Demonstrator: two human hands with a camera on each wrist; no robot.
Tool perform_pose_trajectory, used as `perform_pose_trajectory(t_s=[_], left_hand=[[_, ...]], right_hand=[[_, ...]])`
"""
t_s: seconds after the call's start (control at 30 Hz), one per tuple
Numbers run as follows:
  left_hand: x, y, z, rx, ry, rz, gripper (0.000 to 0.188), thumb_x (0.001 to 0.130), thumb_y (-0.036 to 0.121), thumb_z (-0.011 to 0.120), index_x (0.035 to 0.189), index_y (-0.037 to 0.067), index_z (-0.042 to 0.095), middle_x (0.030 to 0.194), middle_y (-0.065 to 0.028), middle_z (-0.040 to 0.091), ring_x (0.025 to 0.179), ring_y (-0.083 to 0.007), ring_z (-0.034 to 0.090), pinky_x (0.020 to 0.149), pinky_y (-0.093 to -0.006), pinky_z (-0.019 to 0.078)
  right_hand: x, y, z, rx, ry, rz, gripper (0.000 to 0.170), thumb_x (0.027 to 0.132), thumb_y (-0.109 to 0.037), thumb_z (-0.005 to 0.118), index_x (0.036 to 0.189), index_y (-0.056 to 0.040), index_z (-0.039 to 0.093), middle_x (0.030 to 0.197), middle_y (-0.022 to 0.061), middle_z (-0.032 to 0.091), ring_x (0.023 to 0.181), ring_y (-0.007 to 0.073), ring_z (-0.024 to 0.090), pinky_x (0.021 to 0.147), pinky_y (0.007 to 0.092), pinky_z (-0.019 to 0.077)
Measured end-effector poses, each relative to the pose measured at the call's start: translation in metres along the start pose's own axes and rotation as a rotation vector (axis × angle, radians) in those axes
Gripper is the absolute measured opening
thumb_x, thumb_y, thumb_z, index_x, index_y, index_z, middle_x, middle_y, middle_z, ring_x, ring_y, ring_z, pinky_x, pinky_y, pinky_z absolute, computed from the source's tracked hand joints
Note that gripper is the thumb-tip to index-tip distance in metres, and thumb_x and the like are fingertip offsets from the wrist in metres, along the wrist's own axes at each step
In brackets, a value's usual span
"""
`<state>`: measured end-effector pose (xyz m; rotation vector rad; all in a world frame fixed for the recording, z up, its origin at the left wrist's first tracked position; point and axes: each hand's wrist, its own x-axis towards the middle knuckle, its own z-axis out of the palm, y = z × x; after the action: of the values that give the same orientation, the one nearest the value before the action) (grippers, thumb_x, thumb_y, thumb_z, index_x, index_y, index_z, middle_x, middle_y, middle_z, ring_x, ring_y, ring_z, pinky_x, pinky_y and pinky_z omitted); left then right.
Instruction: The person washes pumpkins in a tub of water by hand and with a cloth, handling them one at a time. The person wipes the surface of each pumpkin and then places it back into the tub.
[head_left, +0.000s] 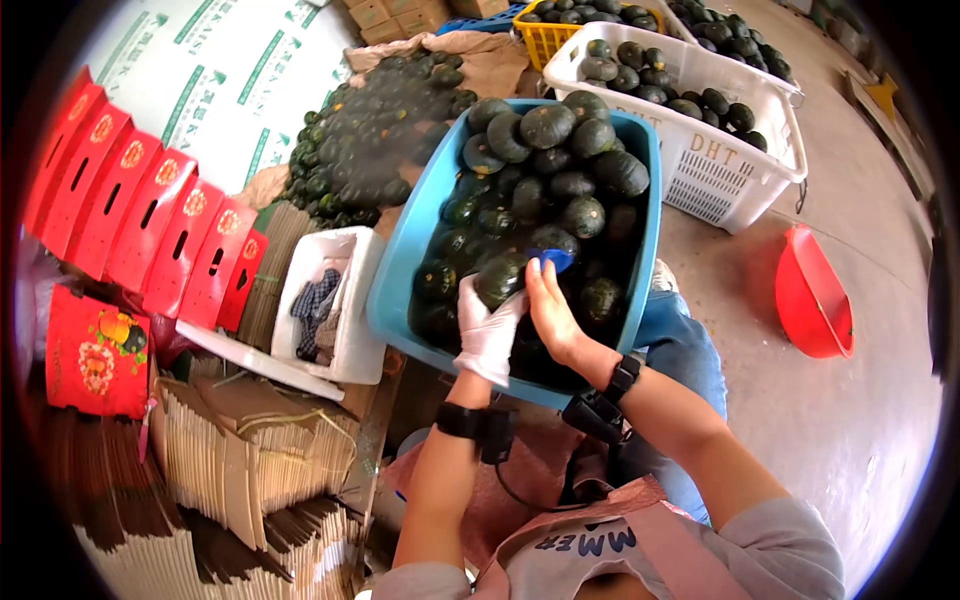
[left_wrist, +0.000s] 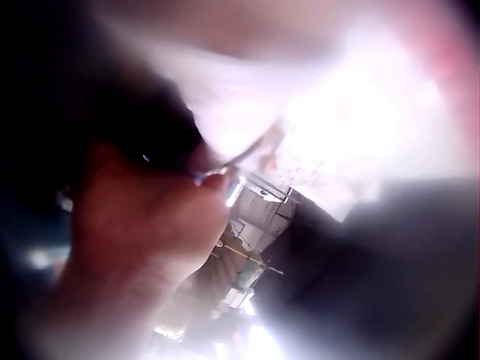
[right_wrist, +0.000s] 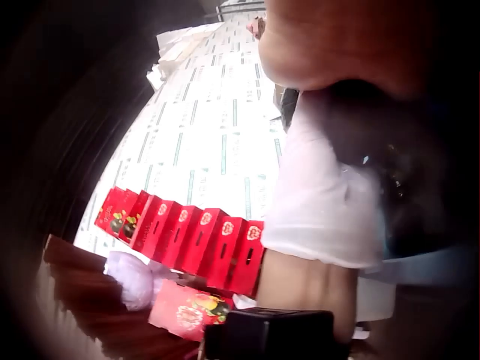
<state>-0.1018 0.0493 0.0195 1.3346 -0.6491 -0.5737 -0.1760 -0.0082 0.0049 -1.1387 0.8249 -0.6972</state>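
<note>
My gloved left hand (head_left: 488,325) grasps a squash (head_left: 499,281) over the near part of the blue tub (head_left: 392,290). My bare right hand (head_left: 556,318) is just to its right, fingers straight, a blue pad (head_left: 553,260) at their tips; whether I'm gripping that, I can't tell. Other squashes (head_left: 547,127) pile up behind. Left of the tub sits a foam box (head_left: 358,345); right, a red basin (head_left: 808,300). Farther off stands a white crate (head_left: 740,195).
</note>
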Motion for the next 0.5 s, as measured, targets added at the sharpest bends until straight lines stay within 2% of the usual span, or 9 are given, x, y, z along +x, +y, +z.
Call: perform_pose_trajectory(t_s=[0.1, 0.13, 0.23, 0.27, 0.33, 0.37, 0.4, 0.47, 0.5], left_hand=[[-0.005, -0.01, -0.005, -0.05, 0.051, -0.075, 0.045, 0.077, 0.013, 0.082, 0.105, -0.002, 0.051, 0.1, -0.0066, 0.062, 0.087, -0.0113, 0.058, 0.078, -0.0264, 0.0508], [-0.007, -0.012, -0.007, -0.024, 0.094, -0.122, 0.044, 0.078, 0.017, 0.081, 0.105, -0.002, 0.052, 0.099, -0.0064, 0.062, 0.086, -0.0108, 0.057, 0.078, -0.0267, 0.0502], [-0.006, -0.03, -0.011, -0.183, 0.267, -0.468, 0.05, 0.08, 0.031, 0.079, 0.111, 0.0, 0.057, 0.102, -0.0053, 0.063, 0.086, -0.014, 0.058, 0.077, -0.0281, 0.0478], [-0.007, -0.03, -0.014, -0.188, 0.261, -0.53, 0.053, 0.082, 0.038, 0.075, 0.116, 0.002, 0.056, 0.105, -0.0057, 0.062, 0.088, -0.0169, 0.059, 0.076, -0.029, 0.0474], [0.006, -0.045, -0.032, -0.246, 0.025, -0.564, 0.053, 0.082, 0.042, 0.074, 0.118, 0.006, 0.057, 0.107, -0.0056, 0.063, 0.093, -0.0175, 0.059, 0.077, -0.0298, 0.048], [0.006, -0.006, -0.024, -0.449, 0.068, -0.812, 0.044, 0.085, 0.04, 0.071, 0.116, 0.012, 0.059, 0.107, -0.0039, 0.064, 0.101, -0.0181, 0.059, 0.079, -0.0305, 0.049], [0.017, 0.003, -0.03, -0.533, 0.055, -0.905, 0.049, 0.085, 0.041, 0.07, 0.122, 0.012, 0.055, 0.112, -0.0049, 0.064, 0.109, -0.0196, 0.057, 0.087, -0.0396, 0.0486], [0.053, -0.005, -0.065, -0.232, -0.367, -0.333, 0.058, 0.087, 0.048, 0.064, 0.125, 0.007, 0.052, 0.114, -0.0099, 0.059, 0.11, -0.0263, 0.054, 0.092, -0.0521, 0.0468], [0.076, 0.01, -0.073, -0.402, -0.153, -0.346, 0.059, 0.088, 0.05, 0.062, 0.124, 0.005, 0.051, 0.116, -0.0131, 0.057, 0.11, -0.0262, 0.054, 0.091, -0.0503, 0.0482]], right_hand=[[-0.016, -0.009, -0.005, -0.112, -0.089, 0.049, 0.089, 0.094, -0.067, 0.03, 0.146, 0.004, 0.019, 0.154, 0.0225, 0.017, 0.143, 0.0321, 0.017, 0.114, 0.0397, 0.0183], [-0.022, -0.006, -0.005, -0.171, -0.061, 0.217, 0.096, 0.09, -0.073, 0.03, 0.145, 0.0047, 0.02, 0.153, 0.0253, 0.016, 0.143, 0.0362, 0.018, 0.114, 0.0412, 0.019], [-0.044, -0.022, -0.016, -0.537, -0.363, 0.138, 0.102, 0.086, -0.075, 0.035, 0.145, 0.0052, 0.014, 0.147, 0.0322, 0.019, 0.138, 0.0417, 0.026, 0.112, 0.0437, 0.0238], [-0.042, -0.029, -0.021, -0.498, -0.388, 0.162, 0.102, 0.084, -0.071, 0.048, 0.144, 0.0052, 0.017, 0.145, 0.0317, 0.024, 0.136, 0.0427, 0.028, 0.111, 0.0438, 0.0253], [-0.039, -0.03, -0.035, -0.721, -0.362, -0.168, 0.097, 0.083, -0.059, 0.063, 0.143, 0.0056, 0.024, 0.145, 0.0257, 0.034, 0.137, 0.0349, 0.033, 0.112, 0.0378, 0.027], [-0.036, -0.033, -0.045, -0.671, -0.324, -0.33, 0.096, 0.076, -0.041, 0.078, 0.143, 0.0026, 0.026, 0.135, 0.0234, 0.047, 0.13, 0.0325, 0.043, 0.108, 0.0358, 0.0333], [-0.028, -0.037, -0.055, -0.663, -0.291, -0.126, 0.09, 0.073, -0.026, 0.081, 0.142, 0.0024, 0.029, 0.131, 0.0208, 0.052, 0.126, 0.0297, 0.049, 0.105, 0.0342, 0.0372], [-0.012, -0.03, -0.066, -0.591, -0.174, -0.133, 0.084, 0.074, -0.017, 0.078, 0.141, 0.003, 0.031, 0.129, 0.0194, 0.054, 0.124, 0.0282, 0.05, 0.104, 0.0331, 0.0381], [-0.007, -0.026, -0.067, -0.592, -0.12, -0.13, 0.074, 0.078, -0.007, 0.071, 0.141, 0.0025, 0.033, 0.131, 0.0157, 0.054, 0.122, 0.0238, 0.051, 0.103, 0.0317, 0.039]])
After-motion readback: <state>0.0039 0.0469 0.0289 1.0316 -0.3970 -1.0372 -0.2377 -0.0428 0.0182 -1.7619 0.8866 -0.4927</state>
